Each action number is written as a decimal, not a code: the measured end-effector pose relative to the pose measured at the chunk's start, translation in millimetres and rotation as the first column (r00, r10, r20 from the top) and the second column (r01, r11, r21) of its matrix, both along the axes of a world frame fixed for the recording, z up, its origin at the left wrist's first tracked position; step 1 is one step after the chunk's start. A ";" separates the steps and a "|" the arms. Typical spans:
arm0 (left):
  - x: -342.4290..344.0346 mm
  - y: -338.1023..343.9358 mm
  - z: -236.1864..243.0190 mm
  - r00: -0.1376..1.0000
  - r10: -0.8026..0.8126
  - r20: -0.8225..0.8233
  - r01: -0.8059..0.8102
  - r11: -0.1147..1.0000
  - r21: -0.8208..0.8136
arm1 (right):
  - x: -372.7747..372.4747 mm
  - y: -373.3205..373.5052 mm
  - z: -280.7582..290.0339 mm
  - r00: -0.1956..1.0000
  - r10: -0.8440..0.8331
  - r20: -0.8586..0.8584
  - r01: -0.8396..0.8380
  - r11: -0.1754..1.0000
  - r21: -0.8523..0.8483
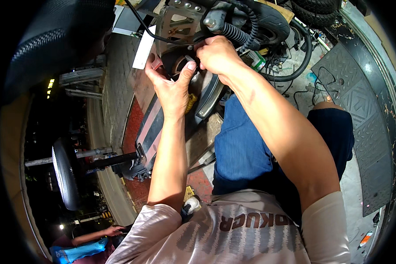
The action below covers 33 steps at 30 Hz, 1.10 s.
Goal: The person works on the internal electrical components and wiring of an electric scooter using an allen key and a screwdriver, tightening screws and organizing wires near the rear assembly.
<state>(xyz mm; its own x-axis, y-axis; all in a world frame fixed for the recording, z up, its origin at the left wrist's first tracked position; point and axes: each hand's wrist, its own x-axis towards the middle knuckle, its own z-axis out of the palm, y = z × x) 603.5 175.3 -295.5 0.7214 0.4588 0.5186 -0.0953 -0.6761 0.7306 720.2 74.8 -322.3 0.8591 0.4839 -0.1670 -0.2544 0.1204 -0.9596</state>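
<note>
My left hand (171, 83) is closed around a dark rounded part with a shiny rim (179, 64) on a two-wheeled vehicle (156, 127); a small red piece shows by its fingers. My right hand (216, 57) is closed just to the right, at a dark cable or fitting; what its fingertips hold is hidden. Above them are a perforated metal bracket (179, 22), a coil-spring shock (231, 34) with a black corrugated hose, and a black tyre (275, 26). A white flat strip (143, 48) stands just above my left hand.
Tangled cables (321, 88) and a green-and-white box (256, 60) lie to the right, by a checker-plate ramp (356, 132) and stacked tyres (314, 9). A seat on a post (66, 171) sticks out left. Another person's arm (97, 235) and blue bag (79, 251) show lower left.
</note>
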 end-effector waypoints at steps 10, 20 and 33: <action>5.1 11.7 -2.9 0.996 -0.072 0.061 0.074 0.997 -0.030 | -10.0 -11.3 10.9 0.982 0.051 -0.181 -0.001 0.964 0.266; 7.0 22.9 -8.1 0.991 -0.131 0.009 0.131 0.981 -0.146 | -6.7 -5.7 0.9 0.992 0.053 -0.114 -0.022 0.965 0.263; 7.7 25.3 19.1 0.982 -0.119 -0.149 0.112 0.992 -0.056 | -1.2 -11.9 3.6 0.990 0.134 0.042 -0.136 0.989 0.052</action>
